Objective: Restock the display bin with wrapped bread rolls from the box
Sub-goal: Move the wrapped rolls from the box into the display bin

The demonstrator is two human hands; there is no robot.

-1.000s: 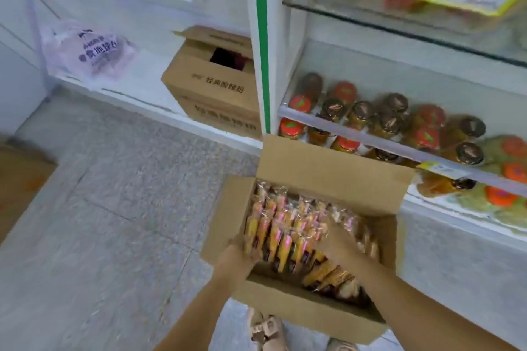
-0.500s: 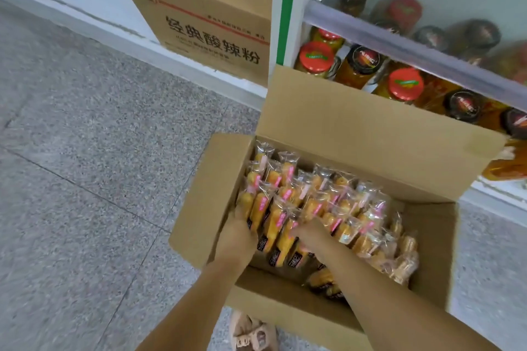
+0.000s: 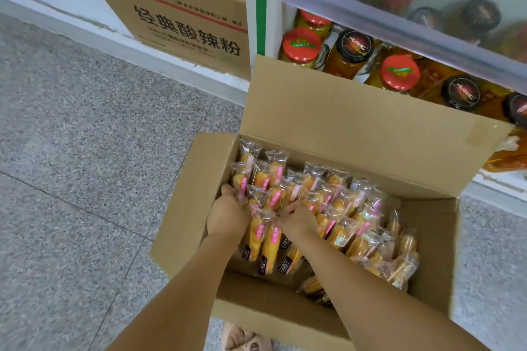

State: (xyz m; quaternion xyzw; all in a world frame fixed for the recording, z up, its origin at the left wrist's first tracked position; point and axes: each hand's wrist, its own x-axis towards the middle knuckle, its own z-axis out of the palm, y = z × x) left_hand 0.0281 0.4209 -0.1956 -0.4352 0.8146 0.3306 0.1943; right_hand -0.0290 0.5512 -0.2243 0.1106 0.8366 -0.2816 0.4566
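Left hand and right hand reach into an open cardboard box on the floor, fingers curled around a bunch of wrapped bread rolls gripped between them. More rolls fill the box, just beside shelved jars.

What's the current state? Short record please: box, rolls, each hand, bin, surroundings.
box: cardboard box on the floor, open, far flap standing up
contents: wrapped bread rolls, many, packed in rows at left, looser heap at right
left: left hand inside the box by its left wall, fingers buried among the rolls, grip hidden
right: right hand mid-box, fingers curled onto packet tops
display bin: not in view
nearby: jars on a low shelf behind the box; printed carton to their left
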